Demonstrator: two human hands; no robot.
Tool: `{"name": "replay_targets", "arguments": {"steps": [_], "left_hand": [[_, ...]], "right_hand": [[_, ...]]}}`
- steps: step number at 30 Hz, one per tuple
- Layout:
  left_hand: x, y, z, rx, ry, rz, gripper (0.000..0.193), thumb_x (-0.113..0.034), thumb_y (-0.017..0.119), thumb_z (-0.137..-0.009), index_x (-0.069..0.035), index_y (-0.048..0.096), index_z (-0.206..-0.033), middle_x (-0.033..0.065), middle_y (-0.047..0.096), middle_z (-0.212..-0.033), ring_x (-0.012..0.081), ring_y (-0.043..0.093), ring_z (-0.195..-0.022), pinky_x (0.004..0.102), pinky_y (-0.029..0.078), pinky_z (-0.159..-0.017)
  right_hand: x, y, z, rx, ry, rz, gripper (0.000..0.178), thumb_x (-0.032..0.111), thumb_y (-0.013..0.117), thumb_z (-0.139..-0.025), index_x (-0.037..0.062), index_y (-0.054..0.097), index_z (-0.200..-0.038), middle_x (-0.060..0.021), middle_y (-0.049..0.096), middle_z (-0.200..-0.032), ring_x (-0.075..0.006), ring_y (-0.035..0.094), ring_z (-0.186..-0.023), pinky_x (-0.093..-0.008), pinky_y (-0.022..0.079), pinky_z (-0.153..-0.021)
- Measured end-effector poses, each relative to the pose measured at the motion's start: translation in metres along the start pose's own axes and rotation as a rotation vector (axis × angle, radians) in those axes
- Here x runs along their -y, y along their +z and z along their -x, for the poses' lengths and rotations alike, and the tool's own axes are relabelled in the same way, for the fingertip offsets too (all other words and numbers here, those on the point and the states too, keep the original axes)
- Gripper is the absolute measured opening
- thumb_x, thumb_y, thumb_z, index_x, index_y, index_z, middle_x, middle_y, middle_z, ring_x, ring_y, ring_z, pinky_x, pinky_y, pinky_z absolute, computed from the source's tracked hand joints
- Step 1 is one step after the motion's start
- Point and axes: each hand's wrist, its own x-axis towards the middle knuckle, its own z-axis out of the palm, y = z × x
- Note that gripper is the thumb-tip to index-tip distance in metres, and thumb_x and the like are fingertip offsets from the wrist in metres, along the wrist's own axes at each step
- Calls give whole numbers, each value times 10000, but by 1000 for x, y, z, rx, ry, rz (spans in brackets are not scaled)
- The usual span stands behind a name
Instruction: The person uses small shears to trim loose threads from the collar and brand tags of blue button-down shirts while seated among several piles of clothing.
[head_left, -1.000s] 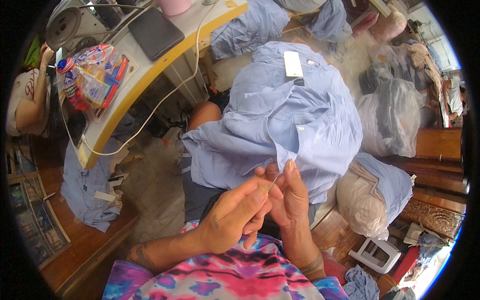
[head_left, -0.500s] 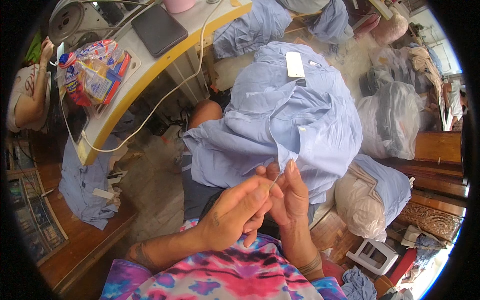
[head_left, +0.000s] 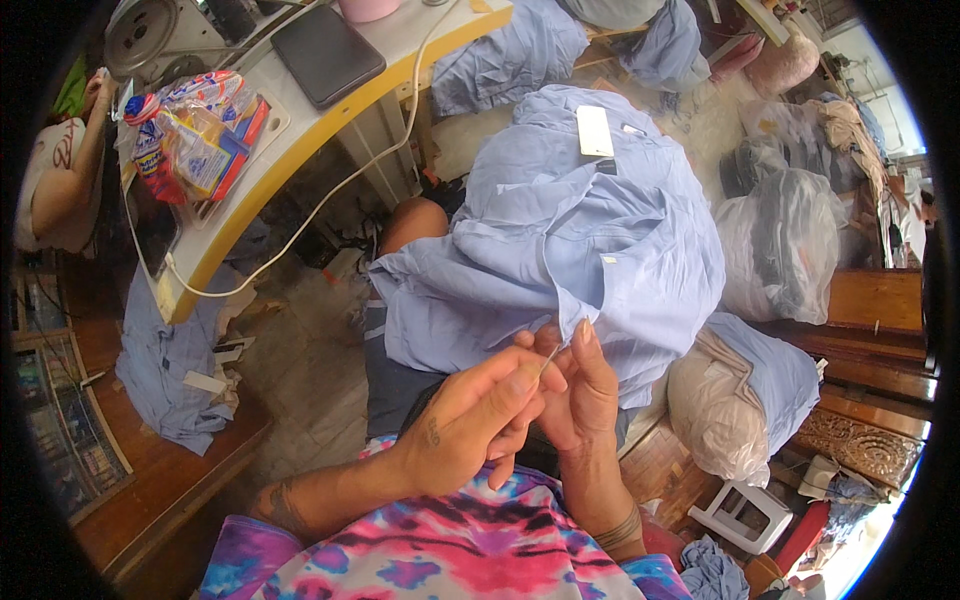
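A light blue garment (head_left: 640, 290), with a white tag (head_left: 593, 131) on its upper part, lies heaped over my lap. My right hand (head_left: 578, 395) pinches the tip of a fold of this cloth between thumb and fingers. Just to its left, my left hand (head_left: 480, 410) is closed on a thin, pointed metal tool (head_left: 549, 358), perhaps a needle; its exact kind is too small to tell. The tool's tip meets the pinched cloth edge. Fingers of both hands overlap and partly hide the tool.
At the upper left stands a yellow-edged table (head_left: 330, 110) bearing a dark phone-like slab (head_left: 328, 56) and a plastic bread bag (head_left: 195, 135). A white cable (head_left: 330, 195) hangs from it. Filled plastic bags (head_left: 785, 235) and a white stool (head_left: 742, 515) are at right. Another person's arm (head_left: 65, 190) shows far left.
Both hands keep nearly the same grip and place at the cloth edge. The view has shifted slightly, and the other person's arm at far left has moved a little.
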Motion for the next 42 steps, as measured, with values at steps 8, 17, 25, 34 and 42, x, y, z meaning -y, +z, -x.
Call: {"name": "replay_targets", "arguments": {"steps": [8,17,25,34,42], "left_hand": [[-3,1,2,-43,-19,-24,500,-446,381,-1129,12,536,-1257,-30,385,-761,48,363,-538,241,450,-442],[-8,-6,3,-73,-46,-51,458,-412,403,-1128,5,552,-1245,-3,428,-805,41,373,-514,224,370,-403],[-8,-9,0,-67,-109,100,411,-395,425,-1127,-11,566,-1156,-10,441,-794,26,344,-480,208,298,-377],[-6,-13,1,-59,-87,51,385,-382,423,-1127,-22,559,-1111,-15,438,-785,25,338,-477,204,289,-381],[-14,-13,1,-38,-172,232,356,-400,440,-1122,-68,555,-1062,-37,413,-766,14,308,-470,199,247,-380]], "right_hand": [[-5,-1,-2,-39,-145,107,311,147,714,-984,60,549,-1233,-111,694,-1066,-282,699,-1012,-407,602,-856],[-8,8,-6,-18,-262,183,325,82,721,-964,56,532,-1227,-124,698,-1095,-279,721,-1002,-382,614,-740],[-11,10,-7,-12,-250,313,287,183,696,-1002,92,565,-1240,-32,672,-1090,-161,657,-982,-426,538,-1002],[-12,15,-14,-22,-329,218,369,29,749,-925,32,548,-1234,-121,697,-1124,-252,719,-992,-422,591,-931],[-11,15,-15,-3,-320,240,363,7,746,-917,28,563,-1230,-122,696,-1135,-248,713,-1000,-427,589,-946]]}}
